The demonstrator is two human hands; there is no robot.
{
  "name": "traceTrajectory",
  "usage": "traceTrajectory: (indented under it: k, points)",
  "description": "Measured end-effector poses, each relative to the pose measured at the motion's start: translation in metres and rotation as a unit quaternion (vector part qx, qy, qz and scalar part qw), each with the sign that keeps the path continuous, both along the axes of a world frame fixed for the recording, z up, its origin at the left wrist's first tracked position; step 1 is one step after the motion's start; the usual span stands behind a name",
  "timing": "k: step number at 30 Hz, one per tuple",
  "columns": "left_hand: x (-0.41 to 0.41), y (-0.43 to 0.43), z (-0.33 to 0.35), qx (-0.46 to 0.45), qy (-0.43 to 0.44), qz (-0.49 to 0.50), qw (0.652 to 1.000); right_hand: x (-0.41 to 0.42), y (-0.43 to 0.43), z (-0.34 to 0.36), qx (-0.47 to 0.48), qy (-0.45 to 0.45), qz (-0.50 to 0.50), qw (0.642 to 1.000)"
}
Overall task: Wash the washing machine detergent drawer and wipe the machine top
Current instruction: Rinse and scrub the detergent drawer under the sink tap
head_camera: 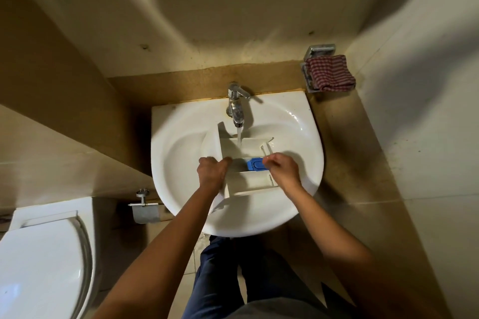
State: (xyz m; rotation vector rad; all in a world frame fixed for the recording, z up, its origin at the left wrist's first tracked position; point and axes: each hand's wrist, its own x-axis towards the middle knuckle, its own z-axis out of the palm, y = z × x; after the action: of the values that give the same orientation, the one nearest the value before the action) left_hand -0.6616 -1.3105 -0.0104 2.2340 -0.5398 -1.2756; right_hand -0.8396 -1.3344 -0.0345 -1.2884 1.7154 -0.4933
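Dark blue trousers point(233, 280) fill the bottom of the view, and from either side of them two bare forearms reach up and forward over a white sink point(176, 142). The detergent drawer point(248, 145), white plastic with several compartments, lies inside the basin, its long front panel turned to the left. The left hand point(211, 172) grips it at that left end, fingers wrapped over the panel's edge and the thumb lying along the top towards the middle. The right hand point(281, 168) sits at the drawer's right end with its fingers curled onto the plastic, right against a blue insert point(256, 164) in the middle compartment; whether it pinches the insert or the wall beside it I cannot tell.

A chrome tap point(236, 106) stands at the back of the sink, and a stream of water point(239, 134) falls from it into the drawer's far compartment.

Up on the right, a red and white checked cloth point(329, 74) is draped over a metal rack point(320, 50) by the wall. Down on the left stands a white toilet point(44, 254) with its lid shut, and a metal paper holder point(145, 211) is fixed between it and the sink.
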Motion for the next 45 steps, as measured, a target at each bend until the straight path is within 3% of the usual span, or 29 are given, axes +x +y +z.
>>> traceTrajectory:
  k: [3,7,10,15,23,25,26,28,29,31,32,34,35,37,43,45]
  points:
    - [-0.002,0.007,0.007,-0.008,-0.021,0.023,0.999,0.011,-0.025,0.01,0.093,-0.238,-0.146,0.956]
    - [-0.002,0.016,0.019,-0.032,-0.064,0.049,0.996,0.043,-0.055,0.005,0.189,-0.336,-0.17,0.907]
    - [0.004,0.022,0.023,-0.055,-0.109,0.043,0.992,0.067,-0.07,0.0,0.269,-0.436,-0.202,0.835]
    - [0.02,0.033,0.028,-0.102,-0.154,0.006,0.983,0.086,-0.082,-0.003,0.322,-0.488,-0.231,0.778]
    - [0.044,0.046,0.033,-0.111,-0.102,0.053,0.987,0.089,-0.093,-0.004,0.33,-0.532,-0.265,0.733]
    - [0.045,0.047,0.032,-0.112,-0.095,0.059,0.987,0.082,-0.094,-0.002,0.335,-0.524,-0.207,0.755]
    - [0.045,0.046,0.032,-0.115,-0.093,0.063,0.987,0.077,-0.093,-0.001,0.342,-0.485,-0.128,0.795]
    - [0.045,0.045,0.03,-0.119,-0.091,0.066,0.986,0.071,-0.09,0.002,0.338,-0.329,0.07,0.879]
    - [0.045,0.045,0.029,-0.12,-0.091,0.068,0.986,0.069,-0.088,0.002,0.325,-0.252,0.131,0.902]
    - [0.044,0.044,0.026,-0.122,-0.093,0.072,0.986,0.069,-0.091,-0.004,0.281,-0.204,0.098,0.932]
    - [0.044,0.044,0.025,-0.123,-0.093,0.073,0.985,0.071,-0.094,-0.005,0.275,-0.249,0.033,0.928]
    - [0.043,0.043,0.022,-0.124,-0.096,0.071,0.985,0.075,-0.098,-0.004,0.303,-0.387,-0.118,0.863]
    - [0.043,0.043,0.021,-0.124,-0.098,0.07,0.985,0.078,-0.099,-0.004,0.319,-0.435,-0.164,0.826]
    - [0.042,0.042,0.019,-0.124,-0.102,0.067,0.985,0.085,-0.099,-0.001,0.334,-0.471,-0.204,0.791]
    - [0.04,0.039,0.013,-0.119,-0.105,0.063,0.985,0.089,-0.098,-0.002,0.334,-0.49,-0.215,0.776]
    - [0.04,0.038,0.012,-0.123,-0.106,0.06,0.985,0.084,-0.091,-0.003,0.339,-0.473,-0.126,0.803]
